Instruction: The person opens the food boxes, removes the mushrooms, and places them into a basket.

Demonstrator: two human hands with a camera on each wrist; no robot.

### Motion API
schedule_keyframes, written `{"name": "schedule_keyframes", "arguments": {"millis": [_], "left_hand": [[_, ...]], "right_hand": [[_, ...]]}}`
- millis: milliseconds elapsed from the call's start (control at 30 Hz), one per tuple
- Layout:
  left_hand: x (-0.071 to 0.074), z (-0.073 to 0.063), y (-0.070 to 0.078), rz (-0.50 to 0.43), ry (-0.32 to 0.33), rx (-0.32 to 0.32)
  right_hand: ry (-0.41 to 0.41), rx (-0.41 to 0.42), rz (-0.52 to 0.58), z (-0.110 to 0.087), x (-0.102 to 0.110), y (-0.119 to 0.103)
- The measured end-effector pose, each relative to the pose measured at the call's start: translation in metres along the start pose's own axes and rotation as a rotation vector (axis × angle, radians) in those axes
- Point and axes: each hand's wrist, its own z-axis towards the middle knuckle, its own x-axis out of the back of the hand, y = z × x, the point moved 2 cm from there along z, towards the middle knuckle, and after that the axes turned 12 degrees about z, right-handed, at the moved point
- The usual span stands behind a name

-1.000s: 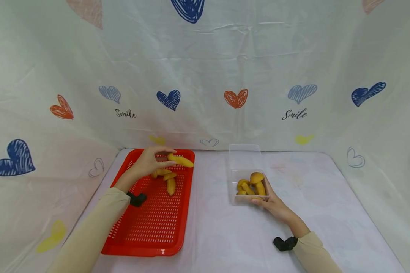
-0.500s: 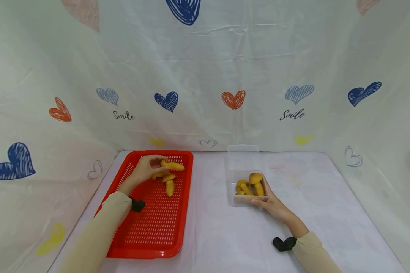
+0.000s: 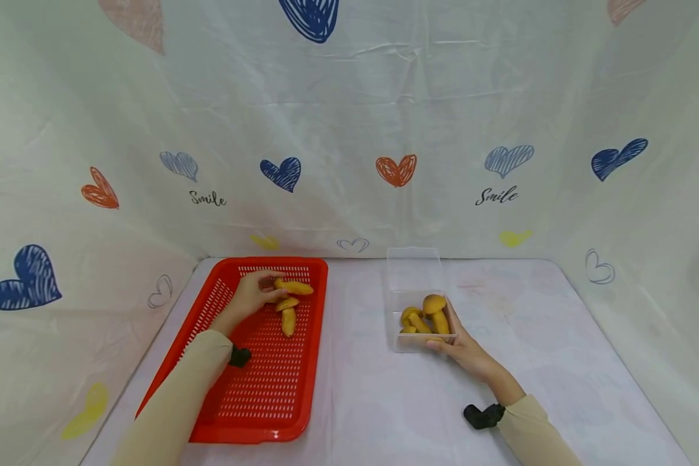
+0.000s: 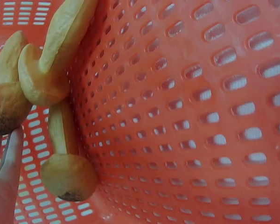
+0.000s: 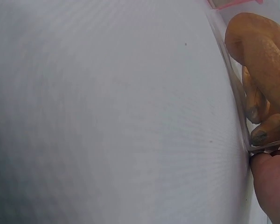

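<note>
My left hand (image 3: pixel 252 299) is over the far part of the red basket (image 3: pixel 256 424), its thumb and fingers pinching a yellow-brown mushroom (image 3: pixel 296 287) by the cap end. Just below, another mushroom (image 3: pixel 288 320) lies in the basket; a further one, mostly behind the hand in the head view, shows in the left wrist view as a mushroom (image 4: pixel 46 79) touching its neighbours. My right hand (image 3: pixel 468 349) grips the right side and near corner of a clear plastic box (image 3: pixel 410 343). Several mushrooms (image 3: pixel 435 307) sit inside it, also partly visible in the right wrist view.
The box's clear lid (image 3: pixel 413 268) stands raised at its back. Both stand on a white-covered table (image 3: pixel 373 401). A white curtain (image 3: pixel 349 116) printed with hearts hangs behind and at the sides. Black straps with camera mounts (image 3: pixel 483 417) sit on the wrists.
My left hand has moved slightly left and nearer the body, lowering the pinched mushroom to just above the others. The right hand and the box have stayed put; the head view has shifted slightly.
</note>
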Motion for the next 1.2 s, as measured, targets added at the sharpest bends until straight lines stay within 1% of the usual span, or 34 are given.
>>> {"name": "schedule_keyframes", "arguments": {"millis": [200,333,433,567,633,700,733,833,933,967,1067,1200], "left_hand": [[-0.001,0.001,0.002,0.014,0.030,-0.024],[0.002,0.000,0.004,0.020,0.036,-0.014],[0.006,0.000,0.007,0.038,0.039,0.017],[0.011,0.003,0.015,0.069,0.047,0.016],[0.013,0.005,0.023,0.075,0.042,0.008],[0.015,0.008,0.032,0.061,0.024,0.011],[0.016,0.009,0.037,0.056,0.019,0.001],[0.016,0.013,0.053,0.038,-0.015,-0.002],[0.014,0.018,0.069,-0.005,-0.053,-0.033],[0.013,0.019,0.075,-0.020,-0.070,-0.034],[0.010,0.024,0.092,-0.061,-0.107,-0.080],[0.005,0.031,0.114,-0.043,-0.124,-0.156]], "right_hand": [[0.000,-0.003,0.004,0.000,-0.001,-0.001],[-0.004,-0.002,0.001,0.000,-0.001,-0.001],[-0.004,-0.001,0.001,-0.001,-0.001,-0.001],[-0.002,0.000,0.002,-0.002,0.000,-0.001],[0.000,0.000,0.002,-0.002,0.000,-0.001],[0.000,0.001,0.005,-0.002,0.001,-0.001],[-0.001,0.002,0.006,-0.002,0.001,-0.001],[-0.001,0.004,0.006,-0.002,0.001,0.000],[0.002,0.001,0.009,-0.002,0.001,0.001],[0.001,0.000,0.008,-0.002,0.001,0.001],[-0.002,-0.002,0.005,-0.002,0.000,0.001],[-0.012,0.001,0.005,-0.002,0.000,0.002]]}}
